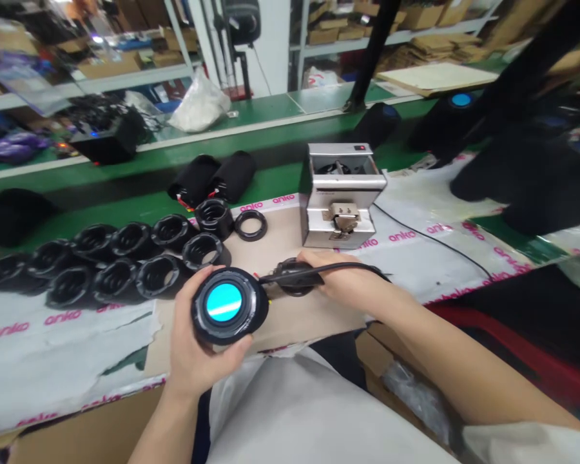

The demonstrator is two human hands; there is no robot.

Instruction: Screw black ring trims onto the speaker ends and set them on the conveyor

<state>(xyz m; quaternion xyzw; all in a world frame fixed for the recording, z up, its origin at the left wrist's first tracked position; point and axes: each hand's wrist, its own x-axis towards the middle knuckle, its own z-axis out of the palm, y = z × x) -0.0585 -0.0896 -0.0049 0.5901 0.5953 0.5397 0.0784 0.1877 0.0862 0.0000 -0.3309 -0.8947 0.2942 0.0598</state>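
Green bench [275, 171], partly sheeted in white. Left hand [188, 348] clamps one black barrel [223, 304], its one cyan disc facing up, over the brown sheet [314, 321]. Just beside, the right hand [336, 281] grips one corded piece [294, 278]. Beyond stand about ten collars [147, 278], one thin ring [239, 225], two cylinders [234, 175], one silver machine [341, 193].

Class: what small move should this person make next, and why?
Probably steady the black cylinder and align the corded tool with its side: the left grip holds the cylinder, and the right grip holds the tool, thin end towards it.
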